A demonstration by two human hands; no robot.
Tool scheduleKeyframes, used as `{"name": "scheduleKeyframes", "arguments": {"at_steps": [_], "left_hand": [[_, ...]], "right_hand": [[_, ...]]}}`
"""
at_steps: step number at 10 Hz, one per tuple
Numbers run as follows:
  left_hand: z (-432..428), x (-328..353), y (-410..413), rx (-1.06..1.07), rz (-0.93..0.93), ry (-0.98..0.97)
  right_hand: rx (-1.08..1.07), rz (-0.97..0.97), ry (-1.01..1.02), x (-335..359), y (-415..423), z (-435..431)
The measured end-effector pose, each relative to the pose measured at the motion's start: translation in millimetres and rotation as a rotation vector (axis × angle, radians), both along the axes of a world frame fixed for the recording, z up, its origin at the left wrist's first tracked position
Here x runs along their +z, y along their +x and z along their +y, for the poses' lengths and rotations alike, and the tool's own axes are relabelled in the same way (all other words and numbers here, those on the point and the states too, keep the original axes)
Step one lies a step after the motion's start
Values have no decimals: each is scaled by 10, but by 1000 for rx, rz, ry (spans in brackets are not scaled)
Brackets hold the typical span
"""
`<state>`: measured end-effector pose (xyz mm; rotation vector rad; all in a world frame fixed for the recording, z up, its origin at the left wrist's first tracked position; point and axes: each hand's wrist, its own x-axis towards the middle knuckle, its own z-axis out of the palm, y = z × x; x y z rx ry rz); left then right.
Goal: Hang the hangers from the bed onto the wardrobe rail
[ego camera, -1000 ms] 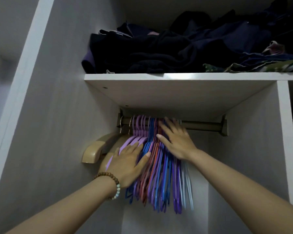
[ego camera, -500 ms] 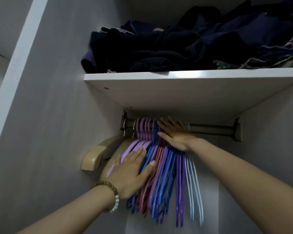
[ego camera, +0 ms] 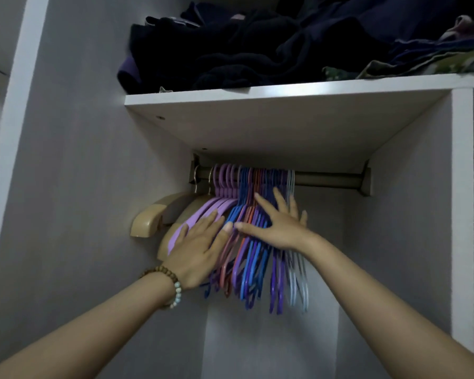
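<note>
Several plastic hangers point(ego camera: 253, 272) in lilac, blue, red, purple and pale grey hang bunched at the left part of the wardrobe rail point(ego camera: 329, 178). Two beige wooden hangers point(ego camera: 148, 221) hang at the far left of the rail. My left hand point(ego camera: 200, 248), with a bead bracelet on its wrist, lies flat with straight fingers on the lilac hangers. My right hand point(ego camera: 281, 224) presses spread, straight fingers against the blue and purple hangers, its thumb tip near my left fingertips. Neither hand grips anything.
A white shelf point(ego camera: 298, 90) above the rail carries a heap of dark folded clothes point(ego camera: 257, 42). The wardrobe's grey side wall point(ego camera: 74, 187) stands to the left, a white partition point(ego camera: 461, 214) to the right. The rail's right half is bare.
My right hand has slid down from the hooks near the rail to the hangers' shoulders, closer to my left hand. The left hand has stayed on the lilac hangers.
</note>
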<state>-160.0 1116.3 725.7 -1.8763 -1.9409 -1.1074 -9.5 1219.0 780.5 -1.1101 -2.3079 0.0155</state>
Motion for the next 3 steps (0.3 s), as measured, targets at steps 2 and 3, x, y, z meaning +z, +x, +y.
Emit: {"name": "scheduleKeyframes", "arguments": {"at_steps": [2, 3], "left_hand": [[-105, -84, 61, 56, -33, 44], [-173, -90, 102, 49, -48, 179]], "right_hand": [[10, -59, -64, -207, 126, -72], [133, 148, -16, -160, 242, -273]]}}
